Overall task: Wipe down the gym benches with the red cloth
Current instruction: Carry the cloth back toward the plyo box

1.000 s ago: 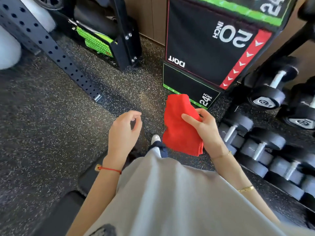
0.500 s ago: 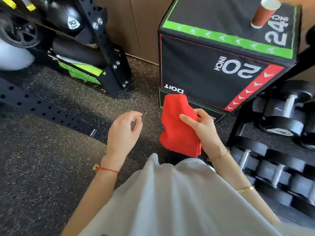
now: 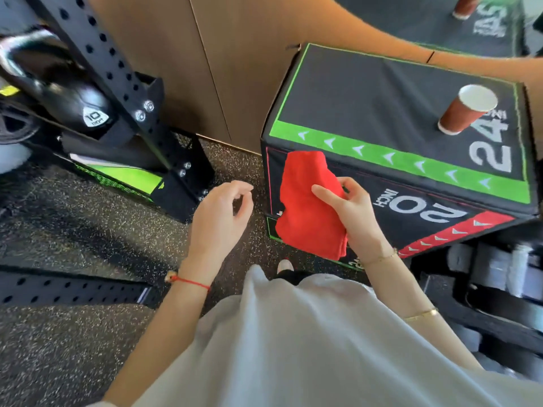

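The right hand (image 3: 354, 214) holds the folded red cloth (image 3: 308, 204) up in front of the person, thumb lying across its near face and the fingers (image 3: 349, 183) curled round behind its right edge; most of the cloth spreads to the left of and below those fingers. The left hand (image 3: 219, 218) hangs just left of the cloth, apart from it, fingers loosely curled around nothing. Beyond the right fingers stands a black plyo box (image 3: 382, 113) with a brown paper cup (image 3: 467, 113) upright on top, over speckled rubber floor (image 3: 73, 224).
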The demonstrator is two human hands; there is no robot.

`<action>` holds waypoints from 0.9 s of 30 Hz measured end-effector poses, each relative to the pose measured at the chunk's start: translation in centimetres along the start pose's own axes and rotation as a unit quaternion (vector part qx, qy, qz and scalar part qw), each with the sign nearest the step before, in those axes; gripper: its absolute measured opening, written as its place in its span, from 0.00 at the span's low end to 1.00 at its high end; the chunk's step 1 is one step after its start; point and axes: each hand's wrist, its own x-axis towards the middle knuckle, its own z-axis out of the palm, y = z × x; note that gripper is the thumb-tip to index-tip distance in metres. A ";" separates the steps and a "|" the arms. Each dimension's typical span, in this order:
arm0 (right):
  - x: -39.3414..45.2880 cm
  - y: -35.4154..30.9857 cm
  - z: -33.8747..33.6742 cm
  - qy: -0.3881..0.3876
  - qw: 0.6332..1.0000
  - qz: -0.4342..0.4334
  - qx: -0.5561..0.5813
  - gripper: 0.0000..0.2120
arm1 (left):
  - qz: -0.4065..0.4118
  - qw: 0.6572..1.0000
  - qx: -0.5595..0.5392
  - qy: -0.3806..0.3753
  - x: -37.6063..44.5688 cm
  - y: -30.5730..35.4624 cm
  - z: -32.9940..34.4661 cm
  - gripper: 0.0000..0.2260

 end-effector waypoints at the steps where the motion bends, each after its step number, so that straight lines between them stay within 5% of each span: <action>1: 1.8 -0.9 0.3 -0.002 1.000 -0.002 -0.002 0.15 | 0.002 1.000 0.000 0.002 2.0 0.0 0.3 0.09; 16: 20.9 -6.2 2.2 0.130 0.988 0.002 -0.085 0.23 | 0.119 0.990 0.024 -0.071 22.8 -1.6 8.5 0.10; 27: 24.0 -4.8 3.1 0.196 0.966 0.005 -0.171 0.24 | 0.184 0.975 0.031 -0.125 27.1 -4.2 12.3 0.11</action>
